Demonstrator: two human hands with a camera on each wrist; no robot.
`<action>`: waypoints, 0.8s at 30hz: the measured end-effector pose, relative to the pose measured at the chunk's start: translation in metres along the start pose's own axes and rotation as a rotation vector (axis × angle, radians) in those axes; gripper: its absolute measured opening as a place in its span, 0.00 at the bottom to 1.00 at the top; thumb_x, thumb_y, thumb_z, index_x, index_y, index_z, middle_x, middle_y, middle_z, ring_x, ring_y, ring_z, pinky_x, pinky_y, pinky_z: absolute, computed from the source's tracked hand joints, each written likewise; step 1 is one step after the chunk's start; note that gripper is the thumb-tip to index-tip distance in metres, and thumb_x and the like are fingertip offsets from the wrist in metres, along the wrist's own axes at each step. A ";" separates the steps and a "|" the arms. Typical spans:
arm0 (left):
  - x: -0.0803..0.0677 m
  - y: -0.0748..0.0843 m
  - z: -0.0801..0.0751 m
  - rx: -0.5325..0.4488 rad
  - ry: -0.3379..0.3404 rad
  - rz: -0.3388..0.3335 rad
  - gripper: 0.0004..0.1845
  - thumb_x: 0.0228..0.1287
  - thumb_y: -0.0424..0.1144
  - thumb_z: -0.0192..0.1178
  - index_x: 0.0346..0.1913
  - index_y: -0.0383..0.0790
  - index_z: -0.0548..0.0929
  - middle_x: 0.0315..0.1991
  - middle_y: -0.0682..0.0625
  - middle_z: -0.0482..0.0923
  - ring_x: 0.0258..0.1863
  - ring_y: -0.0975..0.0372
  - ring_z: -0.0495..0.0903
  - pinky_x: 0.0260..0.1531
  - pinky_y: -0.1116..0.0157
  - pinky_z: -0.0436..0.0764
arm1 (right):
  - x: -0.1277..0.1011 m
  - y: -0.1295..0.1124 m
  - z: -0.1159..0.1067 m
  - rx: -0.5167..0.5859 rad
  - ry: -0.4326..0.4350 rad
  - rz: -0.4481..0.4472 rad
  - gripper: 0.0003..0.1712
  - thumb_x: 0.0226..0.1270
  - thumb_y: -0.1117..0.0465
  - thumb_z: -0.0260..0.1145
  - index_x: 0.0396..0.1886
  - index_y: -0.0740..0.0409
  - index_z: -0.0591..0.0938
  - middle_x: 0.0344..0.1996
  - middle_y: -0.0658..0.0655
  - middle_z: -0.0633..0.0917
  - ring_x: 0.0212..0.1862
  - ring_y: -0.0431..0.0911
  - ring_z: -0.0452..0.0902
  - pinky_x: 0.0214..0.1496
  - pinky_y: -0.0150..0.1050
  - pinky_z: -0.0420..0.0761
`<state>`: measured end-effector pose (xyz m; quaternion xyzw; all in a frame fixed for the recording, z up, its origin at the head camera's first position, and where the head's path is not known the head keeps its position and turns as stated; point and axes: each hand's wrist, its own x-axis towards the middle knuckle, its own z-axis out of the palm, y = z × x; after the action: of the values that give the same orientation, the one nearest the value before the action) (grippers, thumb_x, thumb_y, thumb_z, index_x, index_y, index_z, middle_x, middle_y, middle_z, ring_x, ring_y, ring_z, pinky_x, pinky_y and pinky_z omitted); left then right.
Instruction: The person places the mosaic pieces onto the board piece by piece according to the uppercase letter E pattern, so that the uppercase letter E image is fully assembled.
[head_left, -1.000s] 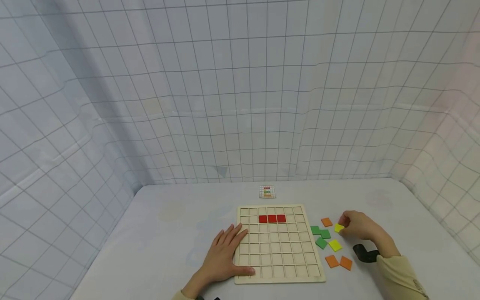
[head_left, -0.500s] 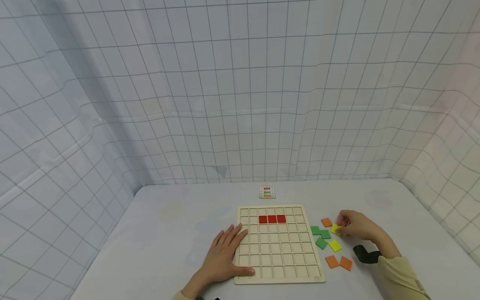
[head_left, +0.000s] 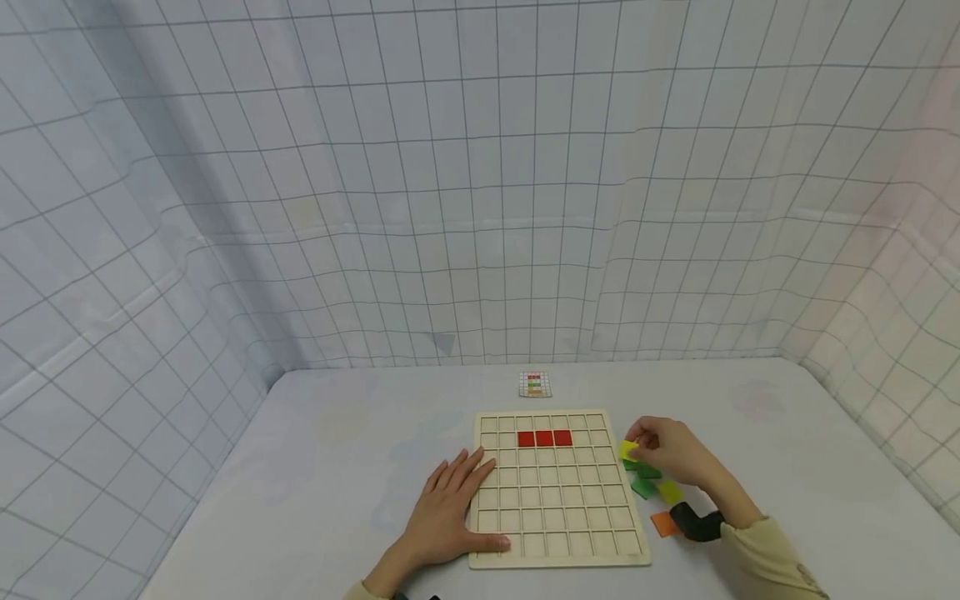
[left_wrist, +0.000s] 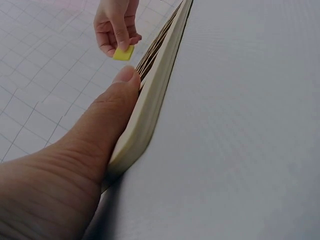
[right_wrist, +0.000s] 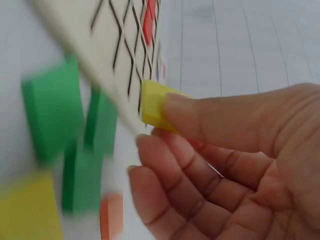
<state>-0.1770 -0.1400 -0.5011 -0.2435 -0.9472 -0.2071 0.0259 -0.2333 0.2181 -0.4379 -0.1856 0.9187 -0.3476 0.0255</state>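
Observation:
My right hand point(head_left: 670, 450) pinches a yellow square tile point(right_wrist: 154, 102) between thumb and fingers, held up beside the right edge of a cream grid board point(head_left: 558, 546). Flat on the board's left side rests my left hand point(head_left: 444, 512), its fingers spread and the thumb lying over the near left corner. Three red tiles point(head_left: 544, 438) sit side by side in the second row of cells from the far edge. In the left wrist view the left thumb point(left_wrist: 100, 117) presses on the board's rim, and the yellow tile shows beyond it in the other hand.
Right of the board lie several green tiles point(head_left: 642, 487), another yellow tile point(head_left: 670, 492) and an orange tile point(head_left: 664, 523), partly covered by the right arm and its black wrist strap point(head_left: 697, 525). A small card with a coloured grid pattern point(head_left: 535, 384) lies beyond the board.
The right hand has picked up the farther yellow tile and carried it left to the board's right edge. The left hand and board have stayed put.

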 end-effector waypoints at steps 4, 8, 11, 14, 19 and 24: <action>0.000 0.000 0.000 0.003 0.000 -0.001 0.57 0.44 0.79 0.54 0.74 0.49 0.57 0.74 0.50 0.49 0.72 0.53 0.44 0.66 0.47 0.45 | 0.011 -0.021 0.024 0.015 -0.002 -0.084 0.05 0.57 0.69 0.69 0.30 0.57 0.81 0.24 0.46 0.77 0.28 0.40 0.70 0.30 0.35 0.73; 0.000 0.000 0.000 0.008 0.000 -0.005 0.57 0.44 0.79 0.54 0.74 0.49 0.58 0.74 0.50 0.49 0.72 0.53 0.44 0.66 0.47 0.46 | 0.023 -0.038 0.046 0.007 -0.014 -0.158 0.05 0.56 0.68 0.70 0.29 0.56 0.82 0.23 0.43 0.78 0.26 0.37 0.71 0.28 0.33 0.72; 0.000 0.000 0.000 0.017 0.001 -0.008 0.57 0.43 0.79 0.53 0.74 0.49 0.58 0.74 0.50 0.50 0.72 0.53 0.45 0.66 0.47 0.46 | 0.033 -0.049 0.060 -0.008 -0.015 -0.168 0.03 0.56 0.65 0.71 0.28 0.54 0.84 0.22 0.40 0.79 0.25 0.35 0.72 0.28 0.33 0.72; 0.000 0.001 0.000 0.027 0.002 -0.007 0.57 0.43 0.80 0.53 0.73 0.48 0.59 0.74 0.49 0.51 0.72 0.53 0.45 0.66 0.47 0.47 | 0.042 -0.060 0.071 -0.018 -0.006 -0.160 0.01 0.56 0.63 0.72 0.27 0.54 0.86 0.21 0.39 0.80 0.24 0.34 0.72 0.28 0.33 0.72; -0.001 0.001 -0.001 0.023 0.001 -0.006 0.56 0.44 0.79 0.53 0.73 0.48 0.59 0.74 0.49 0.51 0.72 0.53 0.45 0.66 0.47 0.47 | 0.051 -0.069 0.082 -0.047 0.025 -0.156 0.02 0.55 0.62 0.73 0.25 0.52 0.87 0.19 0.39 0.80 0.23 0.33 0.71 0.27 0.33 0.72; -0.001 0.002 -0.001 0.017 -0.002 -0.011 0.56 0.44 0.79 0.53 0.73 0.49 0.59 0.74 0.50 0.50 0.72 0.54 0.45 0.66 0.47 0.47 | 0.055 -0.072 0.089 -0.106 0.048 -0.135 0.04 0.55 0.62 0.73 0.24 0.49 0.86 0.19 0.39 0.79 0.23 0.34 0.71 0.28 0.33 0.72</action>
<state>-0.1753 -0.1395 -0.4996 -0.2383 -0.9503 -0.1988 0.0257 -0.2459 0.0928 -0.4538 -0.2399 0.9216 -0.3038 -0.0301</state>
